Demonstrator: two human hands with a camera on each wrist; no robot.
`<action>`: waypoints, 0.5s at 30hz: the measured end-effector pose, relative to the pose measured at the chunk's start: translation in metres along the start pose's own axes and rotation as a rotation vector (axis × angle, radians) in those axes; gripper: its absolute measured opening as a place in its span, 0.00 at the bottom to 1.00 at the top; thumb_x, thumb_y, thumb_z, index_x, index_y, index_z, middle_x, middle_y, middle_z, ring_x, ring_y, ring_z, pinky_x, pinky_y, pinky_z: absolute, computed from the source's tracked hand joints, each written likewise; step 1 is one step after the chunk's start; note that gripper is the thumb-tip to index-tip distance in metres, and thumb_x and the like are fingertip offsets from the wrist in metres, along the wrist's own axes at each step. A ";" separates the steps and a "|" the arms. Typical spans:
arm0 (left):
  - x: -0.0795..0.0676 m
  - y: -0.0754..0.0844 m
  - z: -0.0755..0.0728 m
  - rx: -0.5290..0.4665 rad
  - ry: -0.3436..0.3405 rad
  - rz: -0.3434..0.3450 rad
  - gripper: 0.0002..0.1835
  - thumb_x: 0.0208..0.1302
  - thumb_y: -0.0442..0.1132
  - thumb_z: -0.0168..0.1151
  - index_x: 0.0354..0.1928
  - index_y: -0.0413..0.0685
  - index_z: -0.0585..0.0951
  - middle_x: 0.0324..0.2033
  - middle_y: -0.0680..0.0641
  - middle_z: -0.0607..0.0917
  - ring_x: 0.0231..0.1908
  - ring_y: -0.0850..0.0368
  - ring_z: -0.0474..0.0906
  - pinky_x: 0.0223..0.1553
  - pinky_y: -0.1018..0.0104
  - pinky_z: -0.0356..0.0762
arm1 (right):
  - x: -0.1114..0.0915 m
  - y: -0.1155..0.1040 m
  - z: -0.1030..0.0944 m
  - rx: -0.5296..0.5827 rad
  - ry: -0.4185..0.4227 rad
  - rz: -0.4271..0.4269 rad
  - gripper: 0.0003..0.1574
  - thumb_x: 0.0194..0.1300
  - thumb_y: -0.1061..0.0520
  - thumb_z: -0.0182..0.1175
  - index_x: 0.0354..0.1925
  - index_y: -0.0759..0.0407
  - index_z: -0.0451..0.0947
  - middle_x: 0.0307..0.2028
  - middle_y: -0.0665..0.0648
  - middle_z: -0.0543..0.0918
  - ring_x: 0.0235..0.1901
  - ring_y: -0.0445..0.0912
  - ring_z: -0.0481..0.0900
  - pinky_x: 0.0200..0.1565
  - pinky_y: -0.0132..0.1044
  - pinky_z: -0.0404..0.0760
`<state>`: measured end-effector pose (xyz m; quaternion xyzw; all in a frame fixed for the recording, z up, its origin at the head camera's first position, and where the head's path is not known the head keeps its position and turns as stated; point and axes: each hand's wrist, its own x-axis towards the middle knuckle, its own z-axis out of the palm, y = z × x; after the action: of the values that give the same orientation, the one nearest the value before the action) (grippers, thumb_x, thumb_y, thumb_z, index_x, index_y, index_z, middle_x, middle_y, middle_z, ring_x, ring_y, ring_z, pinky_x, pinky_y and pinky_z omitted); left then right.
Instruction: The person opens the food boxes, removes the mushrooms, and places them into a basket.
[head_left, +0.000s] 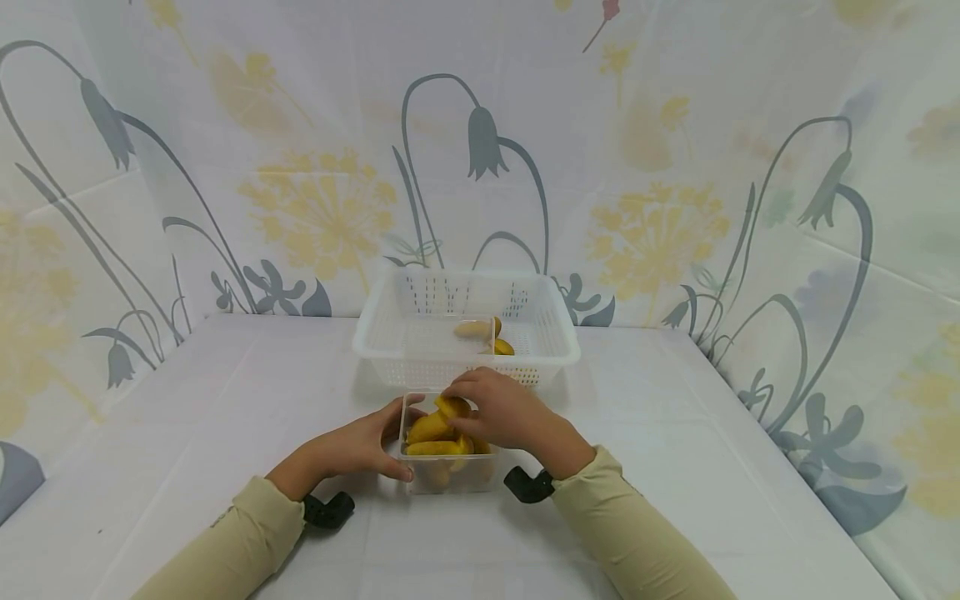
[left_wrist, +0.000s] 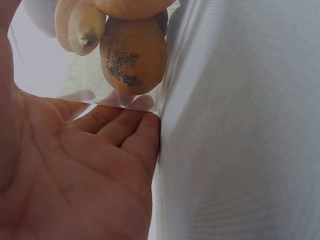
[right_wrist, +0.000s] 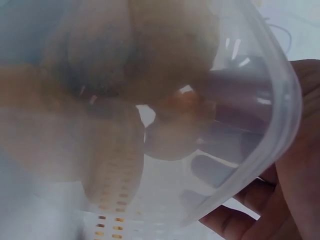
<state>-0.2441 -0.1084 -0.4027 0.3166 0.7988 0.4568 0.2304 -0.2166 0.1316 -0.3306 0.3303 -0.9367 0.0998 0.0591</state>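
Potatoes in clear tub, two potatoes in white basket

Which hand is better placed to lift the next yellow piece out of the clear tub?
Right hand: its fingers already pinch a yellow piece atop the clear plastic tub, while the left hand steadies the tub's side.
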 end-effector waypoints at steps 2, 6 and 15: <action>0.000 0.000 0.000 0.001 0.000 0.002 0.56 0.43 0.47 0.73 0.69 0.57 0.45 0.63 0.55 0.64 0.67 0.55 0.55 0.68 0.49 0.49 | -0.001 -0.001 -0.001 -0.002 -0.002 -0.003 0.21 0.59 0.45 0.59 0.50 0.49 0.77 0.47 0.47 0.79 0.49 0.42 0.74 0.53 0.35 0.74; -0.001 0.000 0.000 -0.011 -0.004 -0.004 0.56 0.43 0.46 0.73 0.69 0.56 0.45 0.63 0.56 0.64 0.67 0.55 0.55 0.68 0.49 0.49 | -0.002 -0.003 -0.002 0.007 0.009 -0.030 0.23 0.57 0.45 0.62 0.51 0.48 0.77 0.46 0.46 0.78 0.45 0.40 0.74 0.50 0.33 0.76; -0.001 0.002 0.000 -0.007 0.004 -0.018 0.55 0.42 0.47 0.73 0.68 0.64 0.46 0.63 0.58 0.64 0.67 0.56 0.54 0.68 0.49 0.48 | -0.004 -0.005 -0.002 0.073 0.034 -0.120 0.24 0.56 0.47 0.63 0.51 0.49 0.76 0.45 0.46 0.73 0.41 0.38 0.72 0.46 0.28 0.75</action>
<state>-0.2425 -0.1082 -0.4009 0.3076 0.8005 0.4581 0.2339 -0.2107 0.1310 -0.3282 0.3860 -0.9098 0.1357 0.0688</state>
